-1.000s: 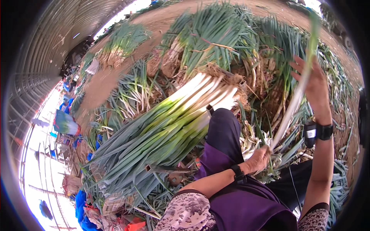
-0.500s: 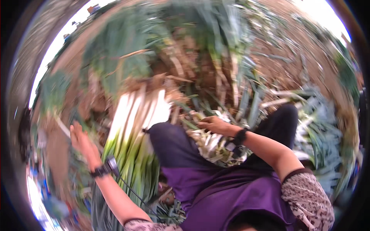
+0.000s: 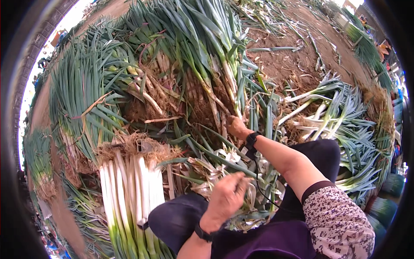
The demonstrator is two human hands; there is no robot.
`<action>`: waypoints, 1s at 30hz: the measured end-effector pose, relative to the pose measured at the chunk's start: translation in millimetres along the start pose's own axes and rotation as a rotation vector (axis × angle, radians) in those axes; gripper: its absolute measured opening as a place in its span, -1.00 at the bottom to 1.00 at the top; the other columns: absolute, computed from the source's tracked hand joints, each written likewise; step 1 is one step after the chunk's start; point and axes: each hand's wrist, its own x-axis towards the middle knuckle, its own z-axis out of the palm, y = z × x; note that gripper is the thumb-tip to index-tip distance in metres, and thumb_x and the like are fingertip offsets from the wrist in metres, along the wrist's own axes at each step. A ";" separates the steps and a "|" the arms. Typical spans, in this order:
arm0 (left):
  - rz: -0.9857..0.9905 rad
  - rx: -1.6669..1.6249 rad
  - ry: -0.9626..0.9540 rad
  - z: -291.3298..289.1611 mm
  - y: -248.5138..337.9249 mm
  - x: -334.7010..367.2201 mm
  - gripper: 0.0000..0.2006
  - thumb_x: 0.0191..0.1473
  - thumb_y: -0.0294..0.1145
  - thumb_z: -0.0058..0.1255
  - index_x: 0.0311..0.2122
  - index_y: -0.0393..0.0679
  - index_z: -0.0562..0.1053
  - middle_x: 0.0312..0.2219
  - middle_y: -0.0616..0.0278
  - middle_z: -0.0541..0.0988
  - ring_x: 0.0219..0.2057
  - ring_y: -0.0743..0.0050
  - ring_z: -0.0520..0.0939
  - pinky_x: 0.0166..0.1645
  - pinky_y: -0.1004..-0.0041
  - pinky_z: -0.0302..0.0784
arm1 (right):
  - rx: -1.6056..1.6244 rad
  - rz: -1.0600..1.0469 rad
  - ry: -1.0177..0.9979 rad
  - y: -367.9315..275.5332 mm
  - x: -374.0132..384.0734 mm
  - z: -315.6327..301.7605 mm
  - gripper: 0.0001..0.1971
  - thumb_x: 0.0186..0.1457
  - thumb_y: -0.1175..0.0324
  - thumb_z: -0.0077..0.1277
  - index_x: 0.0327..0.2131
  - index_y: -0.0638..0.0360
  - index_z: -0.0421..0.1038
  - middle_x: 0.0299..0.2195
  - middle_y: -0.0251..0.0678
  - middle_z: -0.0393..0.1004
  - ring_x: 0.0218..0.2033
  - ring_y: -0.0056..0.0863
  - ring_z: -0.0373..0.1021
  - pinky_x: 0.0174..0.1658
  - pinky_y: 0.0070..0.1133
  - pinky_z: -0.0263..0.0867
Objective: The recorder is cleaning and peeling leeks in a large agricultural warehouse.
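Observation:
My right hand (image 3: 237,127) reaches ahead with its fingers closed round the lower pale stem of a leek (image 3: 228,82), at the near side of a pile of untrimmed leeks. That leek's long green leaves fan up and away to the far side. My left hand (image 3: 225,197) hovers above my lap, empty, half curled with thumb and forefinger apart. Under and beyond it lie peeled leek skins and scraps (image 3: 215,166). To the left of my left knee, a row of cleaned leeks (image 3: 129,185) lies with white stems side by side and roots pointing away.
Another bundle of leeks (image 3: 82,90) lies at the far left. Loose leeks with white stems (image 3: 323,114) are heaped beyond my right knee. Brown soil (image 3: 280,64) strewn with leaf bits stretches ahead on the right. A cable (image 3: 258,185) hangs from my right wrist.
My left hand has come from beyond the cleaned leeks on the left to above my lap. My right hand has moved forward from the scraps and taken hold of a leek. The view has shifted.

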 end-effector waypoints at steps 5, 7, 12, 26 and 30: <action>-0.200 -0.050 -0.158 -10.0 -2.7 16.9 -0.72 0.00 -0.38 0.13 -0.22 -0.36 0.45 -0.40 -0.06 0.56 -0.36 0.06 0.60 -0.26 0.34 0.51 | -0.152 -0.154 0.173 -17.8 65.7 12.8 -0.46 -0.04 0.48 -0.06 0.07 0.29 0.09 0.01 0.10 0.26 -0.09 0.09 0.33 -0.06 -0.26 0.29; -0.237 -0.013 -0.143 -12.4 -8.8 20.1 -0.71 0.01 -0.36 0.12 -0.21 -0.35 0.45 -0.38 -0.07 0.56 -0.35 0.05 0.60 -0.26 0.33 0.51 | -0.324 -0.070 0.114 -23.9 72.1 20.6 -0.59 -0.03 0.44 -0.05 -0.07 0.31 0.17 -0.14 0.05 0.37 -0.20 0.05 0.40 -0.18 -0.22 0.34; -0.246 -0.058 -0.128 -11.6 -16.7 31.8 -0.72 0.02 -0.37 0.12 -0.21 -0.35 0.46 -0.41 -0.04 0.55 -0.39 0.13 0.60 -0.27 0.40 0.50 | -0.148 -0.226 0.139 -7.9 61.9 30.9 -0.86 -0.09 0.33 -0.03 -0.45 0.16 0.44 -0.43 -0.01 0.48 -0.33 0.00 0.41 -0.30 -0.23 0.34; -0.618 -1.211 0.356 -45.6 -126.1 71.6 -0.67 0.13 -0.16 0.01 -0.24 -0.27 0.37 -0.44 0.13 0.53 -0.45 0.37 0.59 -0.47 0.52 0.49 | -0.079 -0.610 -0.207 -73.3 -250.6 -65.0 -0.85 -0.10 0.38 0.02 -0.63 0.21 0.39 -0.63 -0.10 0.40 -0.61 -0.15 0.36 -0.51 -0.33 0.30; -0.754 -0.908 0.378 -18.9 -138.1 51.1 -0.74 0.17 -0.24 -0.07 -0.21 -0.25 0.36 -0.52 0.10 0.52 -0.58 0.26 0.57 -0.56 0.39 0.47 | -0.330 -0.562 -0.527 -51.5 -318.2 -57.6 -0.80 -0.07 0.27 -0.06 -0.41 0.14 0.47 -0.51 -0.09 0.48 -0.41 -0.06 0.43 -0.35 -0.24 0.34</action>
